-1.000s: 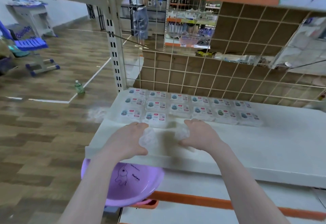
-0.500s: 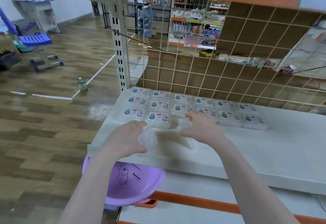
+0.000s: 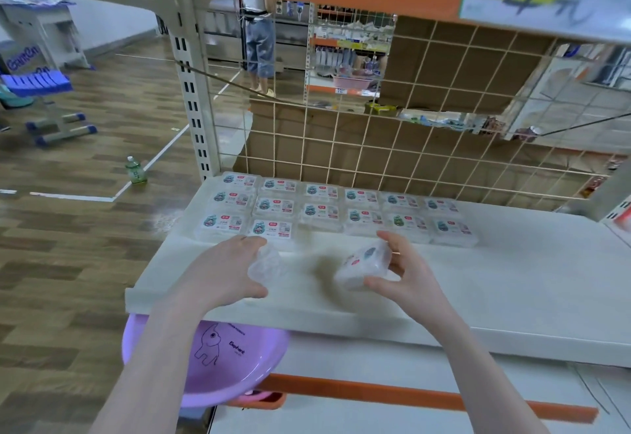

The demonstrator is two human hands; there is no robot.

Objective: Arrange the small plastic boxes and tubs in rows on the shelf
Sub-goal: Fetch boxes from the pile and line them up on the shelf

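A small clear plastic box (image 3: 363, 264) with a printed label is gripped in the right hand (image 3: 406, 271), thumb below and fingers curled over its far edge, tilted above the front of the white shelf (image 3: 512, 283). A crumpled piece of clear plastic wrap (image 3: 264, 263) is clutched in the curled fingers of the left hand (image 3: 227, 271), at 9 o'clock from the box. Rows of labelled boxes (image 3: 327, 210) are laid flat at 12 o'clock, toward the wire grid (image 3: 392, 160). A purple basin (image 3: 218, 362) is seen beneath the shelf at 7 o'clock.
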